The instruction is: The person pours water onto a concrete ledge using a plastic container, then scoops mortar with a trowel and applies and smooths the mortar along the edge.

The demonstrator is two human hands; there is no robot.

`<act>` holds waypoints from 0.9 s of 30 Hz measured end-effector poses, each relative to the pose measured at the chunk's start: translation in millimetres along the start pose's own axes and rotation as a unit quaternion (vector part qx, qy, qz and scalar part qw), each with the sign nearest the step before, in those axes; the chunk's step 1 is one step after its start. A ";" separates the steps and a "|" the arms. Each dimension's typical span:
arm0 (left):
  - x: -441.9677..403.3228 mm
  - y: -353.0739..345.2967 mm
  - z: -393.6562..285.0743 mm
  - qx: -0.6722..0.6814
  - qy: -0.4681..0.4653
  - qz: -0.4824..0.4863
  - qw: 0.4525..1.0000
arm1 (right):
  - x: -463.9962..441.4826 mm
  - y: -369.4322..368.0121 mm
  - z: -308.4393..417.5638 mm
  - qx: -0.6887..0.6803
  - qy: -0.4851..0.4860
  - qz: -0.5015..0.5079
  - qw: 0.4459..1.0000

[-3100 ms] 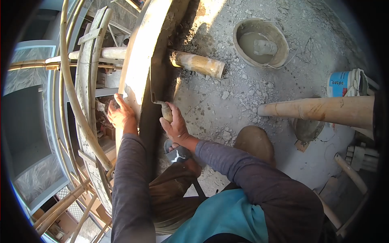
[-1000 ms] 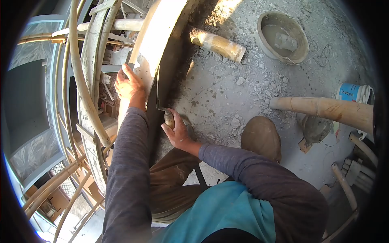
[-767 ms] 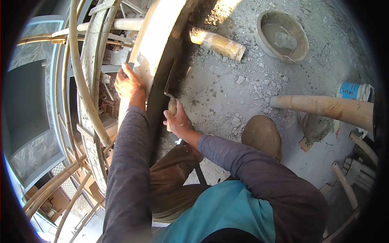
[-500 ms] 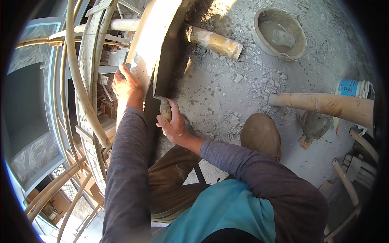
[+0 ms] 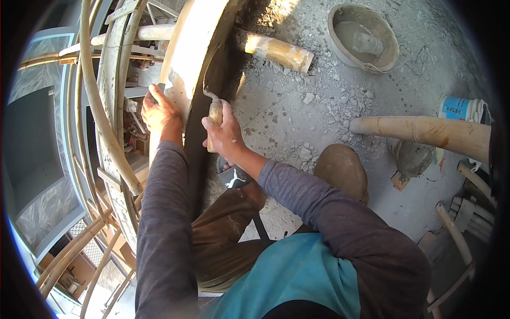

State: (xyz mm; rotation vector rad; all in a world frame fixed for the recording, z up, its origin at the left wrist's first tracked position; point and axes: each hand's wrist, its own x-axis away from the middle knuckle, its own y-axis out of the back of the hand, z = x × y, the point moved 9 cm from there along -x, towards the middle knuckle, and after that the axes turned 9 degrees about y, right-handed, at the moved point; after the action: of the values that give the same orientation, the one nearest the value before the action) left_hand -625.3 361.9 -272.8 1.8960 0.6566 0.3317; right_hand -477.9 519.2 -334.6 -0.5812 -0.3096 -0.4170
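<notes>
My right hand [image 5: 229, 130] is closed around the wooden handle of a trowel [image 5: 214, 118]. The trowel's thin bent neck reaches up to a narrow blade, which lies along the inner side of a curved, sunlit ledge [image 5: 183, 53]. At the ledge's outer edge, my left hand [image 5: 162, 115] has curled fingers and a raised thumb. Something small and greyish shows by its fingertips, but I cannot make out what it is. Below the right hand, a foot in a dark sandal [image 5: 235, 177] with a white mark is visible.
A bucket [image 5: 336, 40] with greyish contents and a bamboo piece [image 5: 279, 51] lie on the rubble-strewn floor [image 5: 281, 111]. A thick bamboo pole [image 5: 419, 133] juts in from the right, near a blue-and-white tub [image 5: 456, 109]. Bamboo scaffolding [image 5: 101, 101] stands left, beyond the ledge.
My right hand and the trowel have moved up along the ledge's inner side, uncovering the sandalled foot. My left hand stays at the outer edge. The view has shifted slightly.
</notes>
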 end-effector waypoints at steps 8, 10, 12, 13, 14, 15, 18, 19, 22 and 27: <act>0.7 0.1 -0.4 0.000 -0.002 -0.001 1.000 | 11.0 8.0 -20.1 0.029 0.081 -0.073 0.994; 0.7 0.7 -1.4 0.006 -0.001 0.002 1.000 | -0.4 8.7 -34.5 0.047 0.066 -0.056 0.995; 1.6 2.3 -3.1 0.003 -0.002 0.003 1.000 | 4.1 2.4 -27.4 0.043 0.031 -0.029 0.998; 2.5 2.3 -3.6 0.004 -0.005 0.006 1.000 | 10.4 4.0 -30.8 0.044 0.029 -0.028 0.998; 2.7 2.1 -2.6 0.004 -0.003 0.007 1.000 | 17.4 2.9 -31.9 0.048 0.053 -0.010 0.997; 2.1 1.1 -2.4 0.005 0.000 0.012 1.000 | 24.2 2.6 -32.4 0.051 0.079 0.008 0.996; -0.5 0.6 -3.3 0.006 -0.001 0.010 1.000 | 37.1 11.3 -29.0 0.126 0.147 0.017 0.981; 0.7 0.2 -2.8 0.005 -0.006 0.009 1.000 | 31.6 11.8 -26.0 0.166 0.185 0.002 0.969; 3.3 1.7 -3.4 0.003 0.003 0.010 1.000 | 10.5 12.3 -12.4 0.305 0.278 -0.073 0.908; -6.8 -2.5 3.2 -0.013 0.008 0.011 1.000 | -14.2 -10.7 -16.3 0.141 0.063 -0.051 0.987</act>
State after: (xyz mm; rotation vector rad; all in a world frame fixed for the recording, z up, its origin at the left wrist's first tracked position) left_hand -629.9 356.2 -275.9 1.8798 0.6392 0.3686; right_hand -492.5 505.6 -348.2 -0.2611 -0.2722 -0.4955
